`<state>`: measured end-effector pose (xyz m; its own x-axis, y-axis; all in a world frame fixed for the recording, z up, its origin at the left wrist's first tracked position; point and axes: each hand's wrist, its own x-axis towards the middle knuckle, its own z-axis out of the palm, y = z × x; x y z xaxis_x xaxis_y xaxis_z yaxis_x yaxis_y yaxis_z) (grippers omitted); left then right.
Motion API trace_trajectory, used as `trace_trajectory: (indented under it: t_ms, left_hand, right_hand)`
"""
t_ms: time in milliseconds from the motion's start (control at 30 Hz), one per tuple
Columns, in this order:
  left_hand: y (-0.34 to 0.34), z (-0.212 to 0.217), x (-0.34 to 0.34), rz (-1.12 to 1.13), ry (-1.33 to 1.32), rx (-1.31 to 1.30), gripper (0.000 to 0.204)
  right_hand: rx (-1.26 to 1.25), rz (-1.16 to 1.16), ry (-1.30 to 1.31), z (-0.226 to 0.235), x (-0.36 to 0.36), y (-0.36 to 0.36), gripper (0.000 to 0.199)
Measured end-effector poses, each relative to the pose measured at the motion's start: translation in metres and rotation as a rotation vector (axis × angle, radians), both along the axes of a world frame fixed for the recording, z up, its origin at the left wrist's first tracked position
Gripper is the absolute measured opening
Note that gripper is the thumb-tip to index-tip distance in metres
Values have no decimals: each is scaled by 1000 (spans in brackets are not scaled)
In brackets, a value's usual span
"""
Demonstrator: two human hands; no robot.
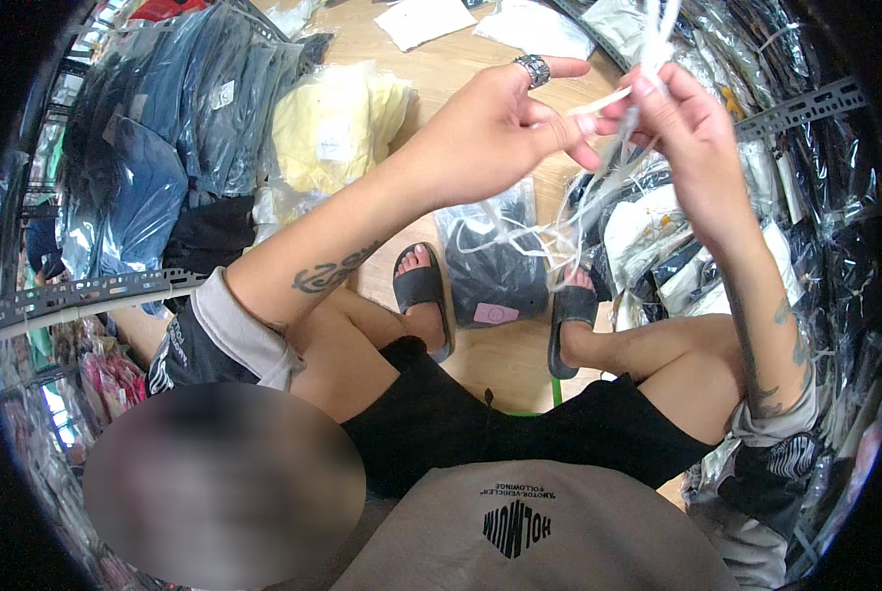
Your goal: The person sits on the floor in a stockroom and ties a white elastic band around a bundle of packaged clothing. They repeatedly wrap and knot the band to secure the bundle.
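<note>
Left grip (512,123) and right grip (692,123) pinching white string (656,44), clear bag (451,225) holding dark garment (505,281) below

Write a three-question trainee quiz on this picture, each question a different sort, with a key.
1. Multiple choice: what runs between the left hand and the right hand?
A) A green ribbon
B) White strings
C) A metal chain

2. True or false: a dark plastic-wrapped bundle lies between the two sandals.

3. Fill in: the chunky ring is on a finger of the person's ___ hand.

Key:
1. B, white strings
2. True
3. Left
</note>
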<state>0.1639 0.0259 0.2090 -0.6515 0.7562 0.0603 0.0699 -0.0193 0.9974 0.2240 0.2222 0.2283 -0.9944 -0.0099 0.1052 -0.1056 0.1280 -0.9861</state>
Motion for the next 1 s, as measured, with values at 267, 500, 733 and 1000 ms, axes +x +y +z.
trace_trajectory:
  t_ms: [267,500,733,1000]
  left_hand:
    - [-21,-4,-25,22,91,-234,32]
    - [-25,-15,-34,-3,100,-389,38]
    - [19,-16,14,-12,56,-6,40]
    - [21,0,33,5,30,-150,41]
  right_hand:
    - [56,-332,-29,-8,-16,77,24]
    - [98,-88,-119,-13,-7,69,20]
    - [-37,125,-70,-8,-1,5,17]
    - [-102,-347,-109,-24,-24,64,24]
